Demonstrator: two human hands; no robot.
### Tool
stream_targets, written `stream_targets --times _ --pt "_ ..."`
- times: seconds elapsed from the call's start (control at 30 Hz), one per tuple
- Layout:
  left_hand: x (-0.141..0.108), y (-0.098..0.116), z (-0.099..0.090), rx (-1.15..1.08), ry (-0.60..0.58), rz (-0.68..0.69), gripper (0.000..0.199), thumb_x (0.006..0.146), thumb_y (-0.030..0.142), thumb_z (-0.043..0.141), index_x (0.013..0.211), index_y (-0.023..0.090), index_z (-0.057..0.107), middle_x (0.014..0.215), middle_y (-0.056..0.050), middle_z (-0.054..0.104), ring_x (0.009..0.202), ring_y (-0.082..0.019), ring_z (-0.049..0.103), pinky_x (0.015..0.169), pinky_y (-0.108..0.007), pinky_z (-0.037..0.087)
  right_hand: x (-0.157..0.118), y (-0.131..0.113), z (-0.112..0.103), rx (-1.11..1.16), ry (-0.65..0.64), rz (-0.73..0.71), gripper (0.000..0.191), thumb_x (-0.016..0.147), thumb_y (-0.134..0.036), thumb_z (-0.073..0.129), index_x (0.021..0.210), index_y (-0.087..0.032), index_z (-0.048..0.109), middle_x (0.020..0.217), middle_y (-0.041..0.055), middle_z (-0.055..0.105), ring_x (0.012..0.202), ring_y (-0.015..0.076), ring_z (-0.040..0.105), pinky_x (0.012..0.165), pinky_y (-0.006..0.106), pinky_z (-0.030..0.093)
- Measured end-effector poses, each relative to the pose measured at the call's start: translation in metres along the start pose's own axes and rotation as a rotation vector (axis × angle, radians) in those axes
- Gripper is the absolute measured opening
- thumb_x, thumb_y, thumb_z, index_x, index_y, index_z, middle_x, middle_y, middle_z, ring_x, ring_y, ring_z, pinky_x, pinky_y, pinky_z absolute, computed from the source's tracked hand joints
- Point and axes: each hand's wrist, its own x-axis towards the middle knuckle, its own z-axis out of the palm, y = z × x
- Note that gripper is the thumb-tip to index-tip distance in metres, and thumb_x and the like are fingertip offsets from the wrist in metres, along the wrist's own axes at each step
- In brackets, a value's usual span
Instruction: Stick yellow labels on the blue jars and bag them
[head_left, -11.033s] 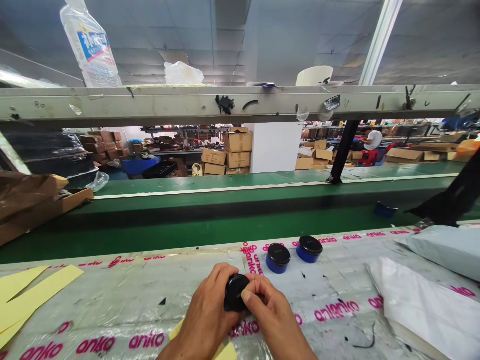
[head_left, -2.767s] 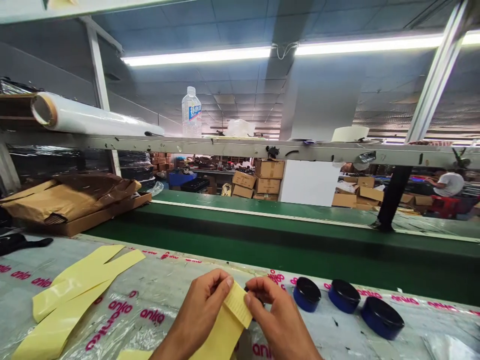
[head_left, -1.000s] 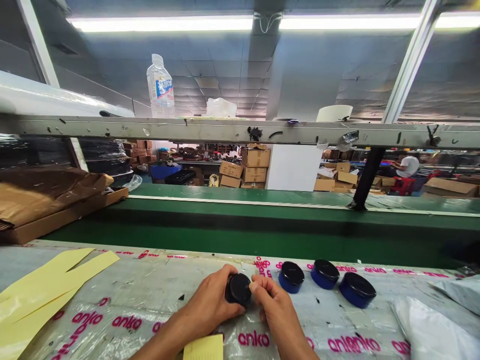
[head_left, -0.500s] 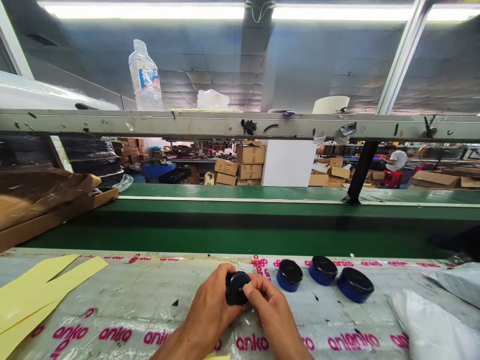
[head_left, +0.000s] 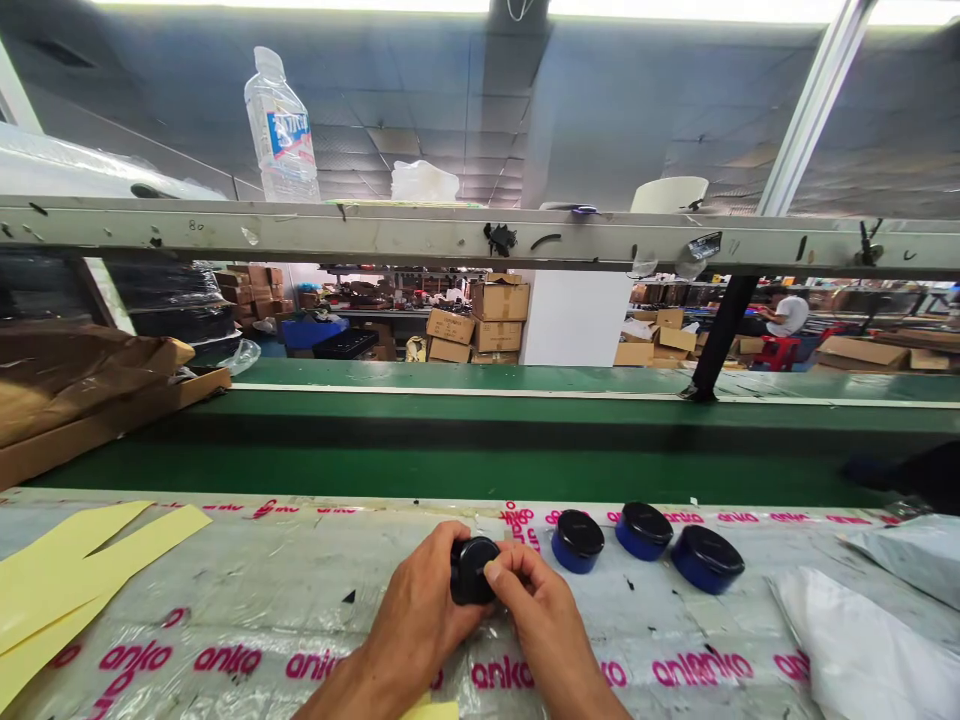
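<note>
In the middle of the head view, my left hand (head_left: 420,590) is closed around a small round black piece (head_left: 471,570), holding it tilted with its flat face turned toward me. The fingers of my right hand (head_left: 536,595) are bent at the piece's right edge, thumb tip against its face; whether something thin is pinched there is too small to see. To the right stand three squat round pieces with glossy black tops and blue sides: one nearest my hand (head_left: 577,541), a middle one (head_left: 643,530) and a right one (head_left: 707,559).
Yellow paper strips (head_left: 90,575) lie at left on the plastic-covered table (head_left: 247,600). White bags (head_left: 855,640) are at right. Beyond runs a green conveyor belt (head_left: 420,470), below a metal beam (head_left: 420,232) bearing a bottle (head_left: 282,135). An open carton (head_left: 112,420) stands at left.
The camera view has tilted slightly, so the background sits a little higher. Both hands stay at the black piece, with my right thumb shifted only slightly on it.
</note>
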Motion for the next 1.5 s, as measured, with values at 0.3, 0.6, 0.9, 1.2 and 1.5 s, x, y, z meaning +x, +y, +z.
stream_targets --times 0.3,0.6,0.9,1.2,1.5 --pt "0.0 0.002 -0.001 0.005 -0.008 0.0 0.043 0.074 0.026 0.07 0.113 0.024 0.053 0.106 -0.005 0.07 0.095 -0.029 0.068 0.082 -0.039 0.049 -0.002 -0.001 0.0 -0.032 0.008 0.011 0.025 0.078 -0.044 0.067 0.072 -0.02 0.064 0.093 0.0063 0.069 0.087 0.0246 0.06 0.077 0.03 0.045" --pt "-0.001 -0.001 0.001 -0.001 -0.002 0.027 0.041 0.075 0.025 0.07 0.113 0.025 0.053 0.104 -0.005 0.071 0.093 -0.027 0.069 0.08 -0.037 0.05 -0.005 -0.011 0.007 -0.031 0.059 0.02 0.028 0.073 -0.046 0.067 0.066 -0.02 0.061 0.09 0.0074 0.067 0.083 0.0253 0.059 0.074 0.033 0.045" --pt "-0.002 0.001 0.001 -0.005 -0.001 0.029 0.04 0.075 0.026 0.07 0.111 0.025 0.054 0.105 -0.004 0.071 0.093 -0.027 0.069 0.081 -0.037 0.049 -0.007 -0.008 0.008 -0.109 0.091 -0.048 0.022 0.077 -0.042 0.062 0.071 -0.021 0.061 0.084 0.0043 0.064 0.079 0.0235 0.058 0.072 0.032 0.044" --pt "-0.004 0.006 -0.003 0.008 -0.022 -0.001 0.04 0.076 0.026 0.069 0.114 0.026 0.054 0.106 -0.004 0.072 0.096 -0.027 0.07 0.081 -0.035 0.05 -0.009 -0.008 0.007 -0.165 0.091 -0.104 0.018 0.083 -0.038 0.059 0.075 -0.022 0.062 0.09 0.0042 0.066 0.086 0.0235 0.059 0.076 0.031 0.043" --pt "-0.004 0.001 -0.002 -0.01 -0.01 0.025 0.041 0.077 0.026 0.069 0.114 0.026 0.053 0.108 -0.004 0.071 0.096 -0.027 0.069 0.082 -0.036 0.05 -0.009 -0.011 0.006 -0.106 0.061 -0.057 0.022 0.079 -0.043 0.06 0.072 -0.021 0.06 0.088 0.0044 0.064 0.085 0.0239 0.057 0.078 0.032 0.042"
